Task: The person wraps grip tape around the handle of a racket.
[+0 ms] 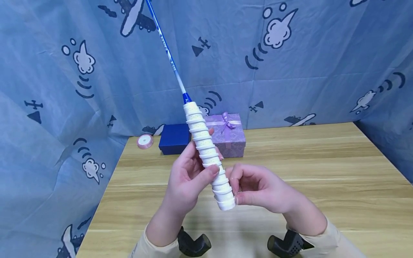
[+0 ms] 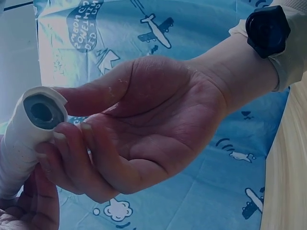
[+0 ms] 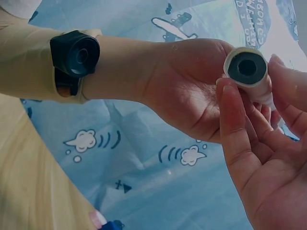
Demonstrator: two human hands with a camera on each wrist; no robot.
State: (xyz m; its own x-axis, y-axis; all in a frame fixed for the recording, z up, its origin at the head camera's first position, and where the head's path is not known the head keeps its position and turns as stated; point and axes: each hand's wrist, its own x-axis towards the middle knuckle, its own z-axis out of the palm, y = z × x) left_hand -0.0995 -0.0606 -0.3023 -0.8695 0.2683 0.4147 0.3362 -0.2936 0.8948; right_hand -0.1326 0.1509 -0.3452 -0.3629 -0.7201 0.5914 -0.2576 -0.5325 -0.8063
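A racket with a thin blue-and-white shaft (image 1: 167, 52) stands slanted up and away to the left. Its handle (image 1: 206, 148) is wrapped in white grip tape with raised spiral ridges. My left hand (image 1: 185, 182) grips the middle of the handle, thumb across the front and fingers behind. Down at the butt end, my right hand (image 1: 266, 188) pinches the edge of the wrap between thumb and fingers. The left wrist view shows the dark hollow butt (image 2: 45, 111), with a lifted tape edge beside the right hand's thumb. The racket's head is outside the head view.
Along the back of the wooden table (image 1: 322, 172) stand a pink ribbon spool (image 1: 145, 141), a dark blue box (image 1: 174, 140) and a purple gift box (image 1: 233, 143) with a bow. Behind them hangs a blue patterned cloth (image 1: 226, 53). Each wrist wears a black camera.
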